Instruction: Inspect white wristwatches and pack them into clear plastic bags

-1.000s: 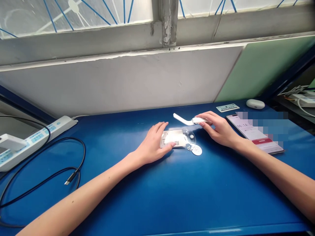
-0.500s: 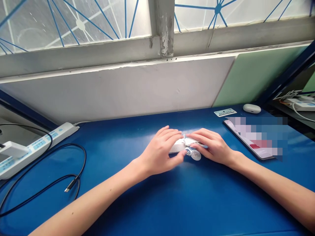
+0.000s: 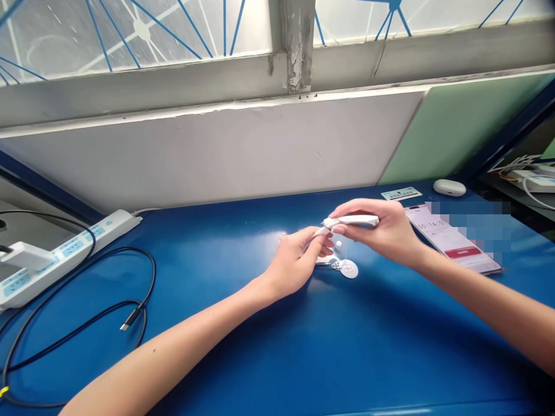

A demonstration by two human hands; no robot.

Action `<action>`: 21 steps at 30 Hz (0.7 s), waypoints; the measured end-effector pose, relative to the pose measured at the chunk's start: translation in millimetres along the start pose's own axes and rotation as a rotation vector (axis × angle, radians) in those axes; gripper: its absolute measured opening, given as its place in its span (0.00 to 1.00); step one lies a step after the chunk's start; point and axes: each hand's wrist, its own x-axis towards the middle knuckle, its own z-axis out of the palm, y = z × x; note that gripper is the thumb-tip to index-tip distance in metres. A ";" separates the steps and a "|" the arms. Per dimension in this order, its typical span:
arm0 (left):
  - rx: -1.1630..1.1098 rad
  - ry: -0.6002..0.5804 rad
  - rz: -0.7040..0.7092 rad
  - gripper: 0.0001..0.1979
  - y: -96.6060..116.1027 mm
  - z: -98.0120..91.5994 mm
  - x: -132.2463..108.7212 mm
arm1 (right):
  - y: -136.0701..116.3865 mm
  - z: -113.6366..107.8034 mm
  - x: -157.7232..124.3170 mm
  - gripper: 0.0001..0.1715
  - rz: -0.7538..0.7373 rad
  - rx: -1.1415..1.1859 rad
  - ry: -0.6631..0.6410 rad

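Note:
My right hand [image 3: 381,228] pinches a slim white handle-like piece [image 3: 358,220] between thumb and fingers, raised over the blue table. Its left end meets a narrow white strip [image 3: 319,231] gripped by my left hand [image 3: 292,263]. A small dark metallic bit shows where the two meet; I cannot tell whether they form one hinged thing. Below the hands, a round white tag [image 3: 349,268] with a short bead chain [image 3: 336,265] lies on the table. Beside it is a flat whitish piece [image 3: 323,260], partly hidden by my left fingers.
A phone [image 3: 459,237] showing a timer lies to the right, partly pixelated. Behind it are a card [image 3: 401,194] and a white earbud case [image 3: 450,188]. On the left are a power strip [image 3: 99,225] and a looped black cable [image 3: 150,271]. A pale wall panel [image 3: 217,156] borders the back.
Both hands were low over the whitish pieces. My right hand has risen with the white piece, and my left has closed on the strip. The view has shifted slightly.

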 end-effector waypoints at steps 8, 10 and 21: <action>-0.609 -0.088 -0.297 0.23 6.4 6.8 5.1 | 2.4 31.0 57.6 0.20 0.374 0.309 -0.139; -0.615 -0.051 -0.269 0.21 6.3 6.1 5.3 | 8.1 38.1 62.3 0.21 0.442 0.486 -0.231; -0.755 -0.131 -0.387 0.20 -7.4 5.2 6.2 | 11.0 43.3 56.0 0.21 0.559 0.957 -0.572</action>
